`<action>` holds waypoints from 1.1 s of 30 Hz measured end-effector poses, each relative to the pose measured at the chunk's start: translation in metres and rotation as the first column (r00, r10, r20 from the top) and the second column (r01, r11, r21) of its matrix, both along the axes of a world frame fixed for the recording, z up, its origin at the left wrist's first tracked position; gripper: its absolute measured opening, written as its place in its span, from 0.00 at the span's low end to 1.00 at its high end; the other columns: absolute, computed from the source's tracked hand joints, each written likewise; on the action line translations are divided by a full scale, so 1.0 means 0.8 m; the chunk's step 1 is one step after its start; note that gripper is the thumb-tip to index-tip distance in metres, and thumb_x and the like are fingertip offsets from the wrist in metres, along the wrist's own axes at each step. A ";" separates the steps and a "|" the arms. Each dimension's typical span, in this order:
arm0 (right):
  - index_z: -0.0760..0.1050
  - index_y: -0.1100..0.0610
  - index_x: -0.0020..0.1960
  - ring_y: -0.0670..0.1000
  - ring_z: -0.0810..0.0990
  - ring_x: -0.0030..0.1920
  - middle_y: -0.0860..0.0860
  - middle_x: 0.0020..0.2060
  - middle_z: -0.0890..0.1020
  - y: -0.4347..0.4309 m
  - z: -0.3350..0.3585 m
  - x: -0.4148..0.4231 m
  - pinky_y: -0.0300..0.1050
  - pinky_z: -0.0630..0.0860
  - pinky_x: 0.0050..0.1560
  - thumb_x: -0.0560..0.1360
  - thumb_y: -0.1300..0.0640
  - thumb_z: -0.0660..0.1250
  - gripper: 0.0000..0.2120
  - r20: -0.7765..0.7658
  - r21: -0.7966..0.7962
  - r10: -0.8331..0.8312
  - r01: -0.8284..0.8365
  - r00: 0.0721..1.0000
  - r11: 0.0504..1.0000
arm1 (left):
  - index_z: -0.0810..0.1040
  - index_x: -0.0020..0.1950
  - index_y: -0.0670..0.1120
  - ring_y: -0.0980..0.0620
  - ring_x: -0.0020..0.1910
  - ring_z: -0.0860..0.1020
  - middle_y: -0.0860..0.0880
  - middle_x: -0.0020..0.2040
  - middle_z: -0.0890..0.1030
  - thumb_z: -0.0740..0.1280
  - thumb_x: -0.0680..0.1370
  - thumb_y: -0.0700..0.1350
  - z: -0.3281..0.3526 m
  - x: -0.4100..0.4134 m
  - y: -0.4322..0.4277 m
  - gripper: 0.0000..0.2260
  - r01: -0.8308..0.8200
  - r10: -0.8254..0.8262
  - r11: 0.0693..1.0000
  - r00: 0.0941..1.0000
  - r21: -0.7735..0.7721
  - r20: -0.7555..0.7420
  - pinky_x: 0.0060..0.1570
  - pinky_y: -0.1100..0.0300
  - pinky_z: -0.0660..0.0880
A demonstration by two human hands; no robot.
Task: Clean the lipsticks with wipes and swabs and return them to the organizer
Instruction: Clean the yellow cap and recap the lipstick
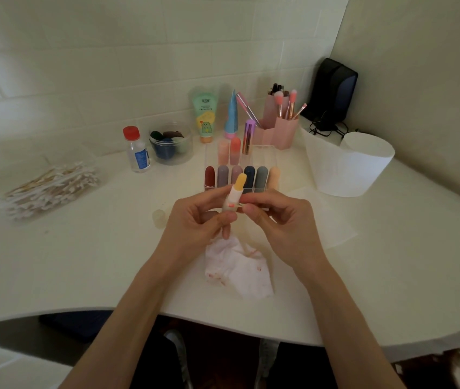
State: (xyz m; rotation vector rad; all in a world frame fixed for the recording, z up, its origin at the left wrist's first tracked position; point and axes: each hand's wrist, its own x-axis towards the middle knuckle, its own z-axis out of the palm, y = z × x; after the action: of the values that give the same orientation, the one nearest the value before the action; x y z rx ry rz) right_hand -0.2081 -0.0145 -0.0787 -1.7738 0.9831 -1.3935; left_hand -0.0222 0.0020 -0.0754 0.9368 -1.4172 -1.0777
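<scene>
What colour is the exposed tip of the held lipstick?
Yellow-orange; the lipstick tip shows best in the head view.

Left hand (195,220) gripping open lipstick (235,192), right hand (276,217) pinching swab (237,205)

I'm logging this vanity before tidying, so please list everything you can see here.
open lipstick: one, yellow tip, white tube, held before organizer
swab: one, pale, at lipstick's base
organizer: one, clear, centre
capped lipsticks: eight, mixed colours, in organizer
purple tube: one, metallic, organizer's back edge
loose cap: one, pale, left of open lipstick
used wipe: one, white, red-stained, below open lipstick
cotton swabs: pile, white, far left
bottle: one, clear, red cap, back left
bowl: one, clear, holding dark sponges
squeeze tubes: two, green and blue, behind organizer
brush holder: one, pink, with brushes
paper roll: one, white, right
black device: one, corner
left hand: grips lipstick
right hand: pinches swab
</scene>
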 end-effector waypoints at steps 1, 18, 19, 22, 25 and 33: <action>0.85 0.60 0.56 0.55 0.85 0.50 0.52 0.49 0.87 0.000 0.000 -0.001 0.57 0.81 0.54 0.76 0.63 0.74 0.08 0.003 0.003 0.002 -0.002 1.000 1.000 | 0.80 0.64 0.46 0.48 0.30 0.80 0.50 0.47 0.87 0.72 0.75 0.37 0.000 0.000 0.000 0.17 -0.010 0.010 1.000 1.000 0.009 0.000 0.34 0.62 0.76; 0.86 0.58 0.54 0.54 0.85 0.47 0.49 0.46 0.87 0.000 -0.003 0.001 0.58 0.81 0.50 0.76 0.62 0.74 0.07 -0.017 -0.013 -0.040 0.040 0.999 0.999 | 0.81 0.62 0.44 0.54 0.42 0.84 0.50 0.47 0.87 0.72 0.73 0.40 -0.002 0.000 0.000 0.16 0.071 -0.070 0.997 0.997 0.030 -0.015 0.38 0.62 0.78; 0.86 0.57 0.54 0.54 0.85 0.46 0.49 0.46 0.87 0.000 -0.003 0.001 0.58 0.81 0.50 0.76 0.62 0.74 0.07 -0.018 -0.016 -0.039 0.038 0.999 0.999 | 0.81 0.62 0.44 0.54 0.42 0.84 0.51 0.46 0.87 0.72 0.73 0.39 -0.002 0.000 0.000 0.16 0.062 -0.062 0.998 0.998 0.030 -0.011 0.38 0.63 0.78; 0.86 0.57 0.54 0.54 0.84 0.46 0.50 0.46 0.87 0.001 -0.004 0.002 0.57 0.80 0.49 0.76 0.61 0.74 0.07 -0.020 -0.021 -0.035 0.034 0.999 0.999 | 0.81 0.62 0.42 0.57 0.36 0.80 0.52 0.40 0.85 0.69 0.77 0.34 -0.004 0.001 -0.001 0.14 0.049 -0.049 0.999 0.998 0.014 0.026 0.38 0.65 0.77; 0.86 0.57 0.54 0.55 0.85 0.47 0.50 0.47 0.87 -0.001 -0.006 0.001 0.60 0.80 0.50 0.76 0.61 0.74 0.07 -0.019 -0.016 -0.035 0.035 0.999 0.999 | 0.81 0.63 0.40 0.53 0.34 0.74 0.45 0.38 0.81 0.65 0.81 0.35 -0.004 0.004 -0.002 0.12 0.069 -0.069 0.998 0.995 -0.006 0.066 0.38 0.64 0.74; 0.85 0.54 0.53 0.53 0.85 0.47 0.48 0.46 0.87 0.001 -0.003 0.002 0.57 0.81 0.50 0.76 0.63 0.74 0.08 -0.016 -0.012 -0.034 0.034 0.999 0.999 | 0.74 0.62 0.41 0.50 0.39 0.82 0.47 0.44 0.86 0.65 0.81 0.41 -0.002 0.001 -0.001 0.10 0.086 -0.086 0.994 0.996 0.071 -0.003 0.34 0.61 0.74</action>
State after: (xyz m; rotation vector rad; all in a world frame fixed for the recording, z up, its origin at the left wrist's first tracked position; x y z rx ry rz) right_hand -0.2064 -0.0136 -0.0813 -1.7873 1.0201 -1.4100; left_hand -0.0218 0.0015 -0.0766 0.9339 -1.4381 -1.1986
